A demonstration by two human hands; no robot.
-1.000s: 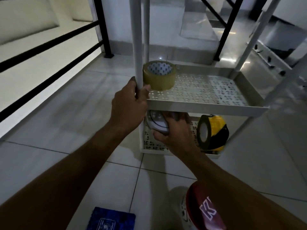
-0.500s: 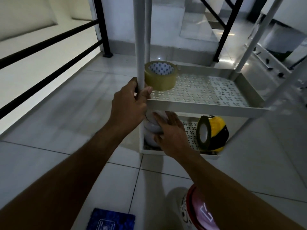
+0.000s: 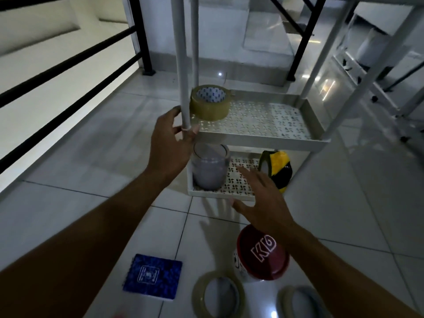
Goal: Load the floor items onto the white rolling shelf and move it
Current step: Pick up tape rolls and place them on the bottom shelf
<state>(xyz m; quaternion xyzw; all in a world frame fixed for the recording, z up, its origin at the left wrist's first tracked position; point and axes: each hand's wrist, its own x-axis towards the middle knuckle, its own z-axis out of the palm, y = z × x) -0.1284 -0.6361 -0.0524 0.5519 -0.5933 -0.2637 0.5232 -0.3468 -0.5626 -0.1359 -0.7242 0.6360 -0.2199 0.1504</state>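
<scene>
Far left: black railing (image 3: 68,63), outside the work zone. Near floor, lower left: blue notebook (image 3: 153,280), flat, not yet loaded.

Left hand (image 3: 171,143) at front-left post (image 3: 183,88) of white rolling shelf (image 3: 319,131), at mid-tier level. Fingers loose around post, gap visible at thumb side; not clenched, holding nothing firmly. Likely steadying only.

Mid tier, hard against post: brown tape roll (image 3: 210,103), lying flat, core up. Bottom tier, directly below left hand: clear jar (image 3: 210,169), upright, lid on. Same tier, right end: yellow-black tape roll (image 3: 276,171), standing on edge.

Right hand (image 3: 261,203) in front of bottom tier, fingers straight and spread, palm down, empty, clear of jar and of tape.

Floor items remaining, all near side of shelf, towards the body: red-lidded tub (image 3: 262,255) upright just below right wrist; clear tape roll (image 3: 218,294) flat, left of tub; second pale roll (image 3: 298,304) at bottom edge, part hidden by right forearm.

Key relation: tub lies behind and below right hand, i.e. back towards the body; right hand nearer than left. Tub axis vertical, so top-down grasp over lid probable. Est. loading about half done; moving the shelf not yet begun.
</scene>
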